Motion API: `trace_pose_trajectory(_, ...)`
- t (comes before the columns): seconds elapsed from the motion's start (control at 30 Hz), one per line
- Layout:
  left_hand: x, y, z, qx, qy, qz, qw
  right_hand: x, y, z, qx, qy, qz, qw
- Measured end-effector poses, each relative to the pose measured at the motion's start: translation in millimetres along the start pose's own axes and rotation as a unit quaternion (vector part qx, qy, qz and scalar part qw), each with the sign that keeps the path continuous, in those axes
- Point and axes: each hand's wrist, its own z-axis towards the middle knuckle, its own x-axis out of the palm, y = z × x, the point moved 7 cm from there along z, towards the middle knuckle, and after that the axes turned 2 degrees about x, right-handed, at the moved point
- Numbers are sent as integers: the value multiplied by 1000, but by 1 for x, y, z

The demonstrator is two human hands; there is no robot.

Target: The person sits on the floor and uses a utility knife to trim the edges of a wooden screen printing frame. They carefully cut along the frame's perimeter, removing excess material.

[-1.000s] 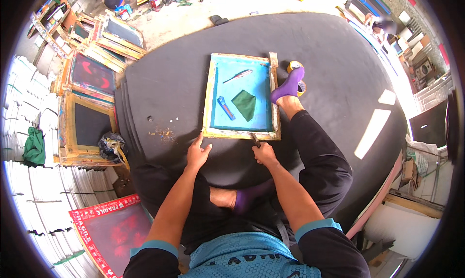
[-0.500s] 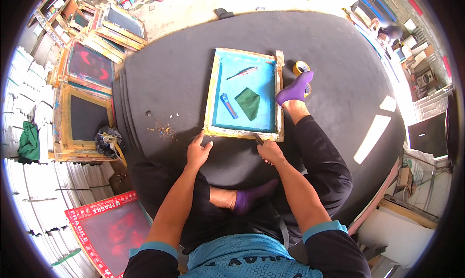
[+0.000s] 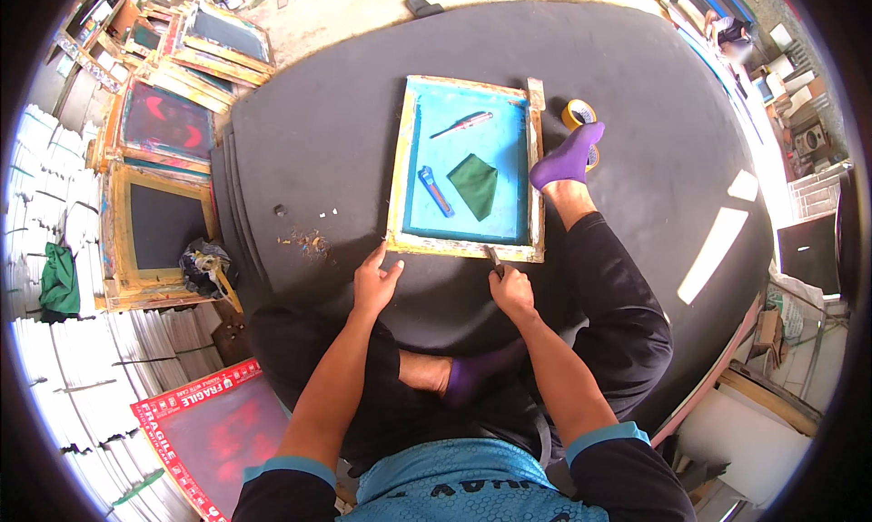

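A wooden-edged printing screen (image 3: 397, 159) with blue mesh lies on the dark padded surface before me. On its mesh rest a blue snap-off cutter (image 3: 435, 192), a slim screwdriver-like tool (image 3: 461, 125) and a folded green cloth (image 3: 473, 187). At the near left corner, my left hand (image 3: 374, 282) touches the frame with fingers extended and thumb apart. My right hand (image 3: 513, 291) is closed around a dark, narrow tool (image 3: 495, 260), its tip against the frame's near edge; its exact kind does not show. My foot in a purple sock (image 3: 568, 157) is beside the frame's right edge.
Yellow tape rolls (image 3: 578, 115) sit by my foot. Scraps (image 3: 309, 244) are scattered on the dark surface (image 3: 318, 149) at left. More framed screens (image 3: 168, 224) and white stacks (image 3: 54, 172) line the left side. Another person (image 3: 729, 36) is at far right.
The tool's tip has shifted slightly right along the frame's near edge and stands more upright in my right hand. My left hand stays at the corner. The whole view has shifted slightly.
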Motion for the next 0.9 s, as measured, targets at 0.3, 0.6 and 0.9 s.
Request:
trace_pose_trajectory(0.3,-1,-29,-11,6,20,-149,989,21,37,-37,-88,158,146,973)
trace_pose_trajectory(0.6,-16,-41,-25,-86,143,-223,961,58,128,-84,-156,314,242,905)
trace_pose_trajectory(0.9,-38,-19,-25,-154,157,-230,948,56,161,-94,-159,405,248,865)
